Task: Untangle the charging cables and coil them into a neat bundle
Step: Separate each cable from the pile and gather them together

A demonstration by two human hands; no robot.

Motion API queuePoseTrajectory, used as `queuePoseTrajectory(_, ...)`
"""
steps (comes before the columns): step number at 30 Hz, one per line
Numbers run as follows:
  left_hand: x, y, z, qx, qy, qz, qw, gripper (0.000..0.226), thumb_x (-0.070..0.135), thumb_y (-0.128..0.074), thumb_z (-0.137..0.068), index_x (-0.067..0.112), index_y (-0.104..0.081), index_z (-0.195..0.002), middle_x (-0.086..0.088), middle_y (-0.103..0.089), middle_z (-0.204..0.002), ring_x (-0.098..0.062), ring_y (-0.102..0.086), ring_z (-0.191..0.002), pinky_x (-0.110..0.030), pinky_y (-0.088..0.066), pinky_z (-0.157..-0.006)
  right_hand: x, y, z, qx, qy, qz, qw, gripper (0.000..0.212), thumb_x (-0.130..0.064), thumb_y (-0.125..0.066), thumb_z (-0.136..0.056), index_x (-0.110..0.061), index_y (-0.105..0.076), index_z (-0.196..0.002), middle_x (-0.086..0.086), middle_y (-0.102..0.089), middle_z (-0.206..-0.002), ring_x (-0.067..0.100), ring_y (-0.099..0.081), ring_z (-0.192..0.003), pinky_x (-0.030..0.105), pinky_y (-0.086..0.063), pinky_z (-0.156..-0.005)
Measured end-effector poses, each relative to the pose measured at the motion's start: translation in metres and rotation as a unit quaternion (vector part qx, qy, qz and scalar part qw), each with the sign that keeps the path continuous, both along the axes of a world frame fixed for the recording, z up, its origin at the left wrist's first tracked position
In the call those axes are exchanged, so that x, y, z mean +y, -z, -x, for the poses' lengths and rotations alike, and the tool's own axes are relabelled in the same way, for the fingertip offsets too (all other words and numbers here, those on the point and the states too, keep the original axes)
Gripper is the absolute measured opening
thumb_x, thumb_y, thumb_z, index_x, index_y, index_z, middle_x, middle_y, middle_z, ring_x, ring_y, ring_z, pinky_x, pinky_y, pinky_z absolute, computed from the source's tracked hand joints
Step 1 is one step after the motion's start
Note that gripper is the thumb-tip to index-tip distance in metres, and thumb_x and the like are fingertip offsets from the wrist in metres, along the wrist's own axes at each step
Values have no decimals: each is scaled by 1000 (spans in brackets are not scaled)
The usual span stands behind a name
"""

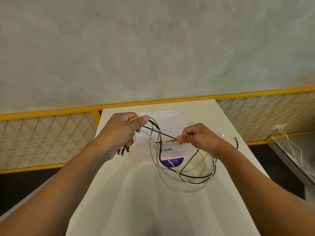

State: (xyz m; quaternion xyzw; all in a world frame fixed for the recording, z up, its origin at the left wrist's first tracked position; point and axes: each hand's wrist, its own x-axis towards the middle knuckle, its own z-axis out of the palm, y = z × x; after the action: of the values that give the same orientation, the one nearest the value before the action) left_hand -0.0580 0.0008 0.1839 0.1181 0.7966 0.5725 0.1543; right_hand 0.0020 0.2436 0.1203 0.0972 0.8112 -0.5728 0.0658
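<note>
The person was in the middle of sorting out the cables [184,169]. The job looked about half done, because the plug ends were already gathered in one hand but the loops were still loose and crossing each other.

The left hand [119,133] was closed in a fist around a bunch of cables near their ends. A yellowish cable [151,150], a white cable [163,178] and a black cable [158,132] all came out of the top of that fist. A few plugs [122,151] stuck out below it.

The right hand [196,136] was mostly closed, and its thumb and first finger pinched the black cable. That piece of black cable ran straight and tight between the two hands.

The rest of the cables hung in big floppy loops below and between the hands, over the white table [119,193]. The loops drooped lower on the right side, under the right wrist. I could not tell if they touched the table. A loose plug end [235,138] lay on the table just past the right hand. A clear plastic sheet with a purple label [173,161] lay flat on the table behind the loops.

Next, I think the right hand needed to slide along the black cable and pull it free of the other loops. It would need a gentle pull, so the loops did not tighten into a knot.
</note>
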Motion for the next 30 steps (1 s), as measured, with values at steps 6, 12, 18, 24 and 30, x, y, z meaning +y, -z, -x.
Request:
queuePoseTrajectory(6,-6,3,5,-12,-13,-18,1000,49,37,-68,-91,24,-53,-47,7,-32,-43,-12,-28,-37,-29,-31,-52,16,34,-1,-46,34,-16,998,26,-1,-69,-89,-11,-69,-64,-6,-77,-81,6,-73,-92,31,-48,-93)
queuePoseTrajectory(12,-7,3,6,-15,-24,-38,999,46,35,-69,-91,20,-51,-51,7,-29,-43,-12,-26,-39,-28,-31,-48,26,67,-10,-112,69,-9,991,12,-4,-73,-87,-4,-74,-76,-3,-77,-88,11,-69,-100,31,-46,-95)
queuePoseTrajectory(18,-7,-2,8,-19,-28,-55,998,42,33,-69,-91,16,-51,-57,8,-28,-44,-11,-24,-38,-28,-31,-46,36,92,-16,-166,86,-24,982,11,-8,-75,-85,-8,-75,-74,-5,-77,-93,13,-66,-103,31,-44,-91)
queuePoseTrajectory(24,-9,-3,10,-10,-25,-63,998,40,31,-68,-92,10,-48,-64,6,-24,-46,-11,-21,-38,-26,-29,-42,42,110,-29,-197,107,-31,974,11,-8,-75,-83,-6,-74,-72,1,-77,-92,17,-66,-99,27,-43,-78)
queuePoseTrajectory(30,-11,-2,10,-9,-28,-66,997,40,31,-68,-92,10,-48,-65,5,-23,-48,-12,-19,-40,-25,-28,-42,42,122,-45,-218,120,-44,968,22,-11,-75,-86,-7,-65,-67,-8,-55,-53,10,-47,-60,17,-32,-50)
